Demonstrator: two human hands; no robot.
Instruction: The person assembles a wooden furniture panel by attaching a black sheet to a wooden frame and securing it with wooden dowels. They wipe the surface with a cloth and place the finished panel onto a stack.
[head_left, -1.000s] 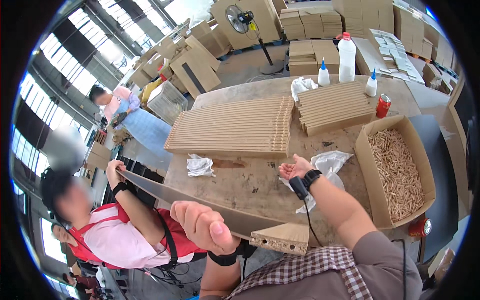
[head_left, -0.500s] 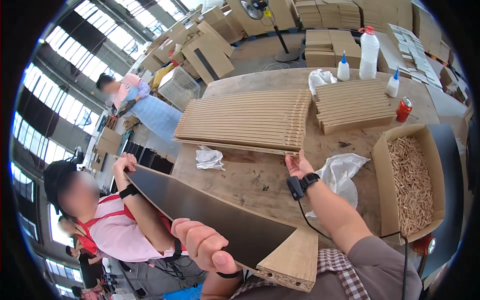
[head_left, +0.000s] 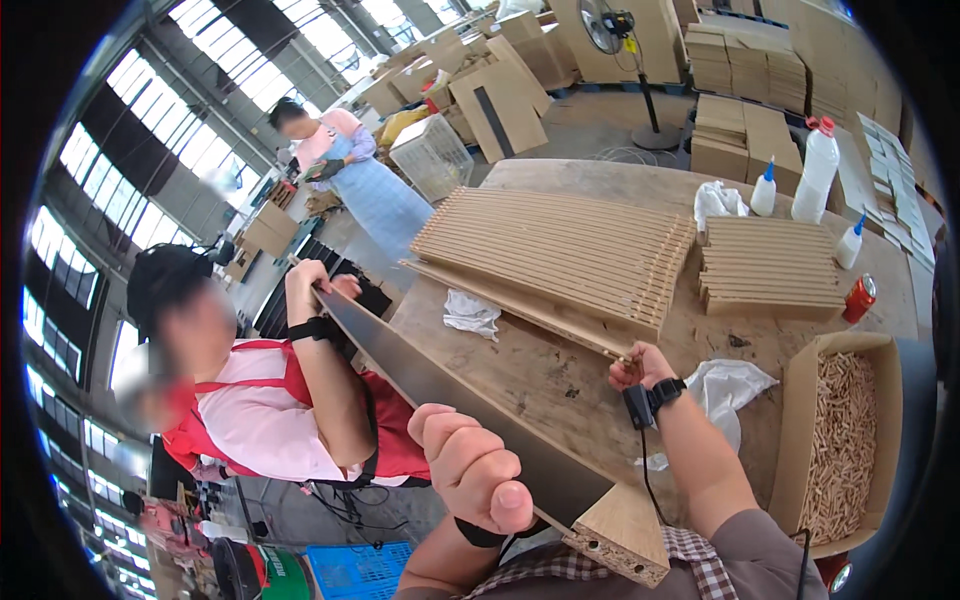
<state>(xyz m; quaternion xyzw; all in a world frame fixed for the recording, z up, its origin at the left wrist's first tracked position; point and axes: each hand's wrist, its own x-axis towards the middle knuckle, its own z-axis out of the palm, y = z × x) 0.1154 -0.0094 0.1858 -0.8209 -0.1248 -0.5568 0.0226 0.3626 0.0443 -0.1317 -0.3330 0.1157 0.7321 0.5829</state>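
My left hand (head_left: 470,470) is wrapped round the edge of a long board with a dark face (head_left: 480,425). Its near end is a light wood block (head_left: 625,535) with small holes in the chipboard. A co-worker's hand (head_left: 308,285) is at the board's far end. My right hand (head_left: 643,372) has its fingers curled round the near end of a light brown wooden board (head_left: 530,314), with small dowel-like pegs by the fingertips. That board lies at the front of a long stack of grooved wooden boards (head_left: 560,250), slightly apart from it.
A shorter board stack (head_left: 770,268), glue bottles (head_left: 763,190), a clear jug (head_left: 817,170) and a red can (head_left: 860,298) stand on the table (head_left: 480,365). Right of my arm is a carton (head_left: 790,440) of wooden dowels. A co-worker in a red apron (head_left: 395,415) stands close left.
My right hand has gone from open fingers at the stack's corner to curled round the front board's end. That board now sits away from the stack. The view has shifted left.
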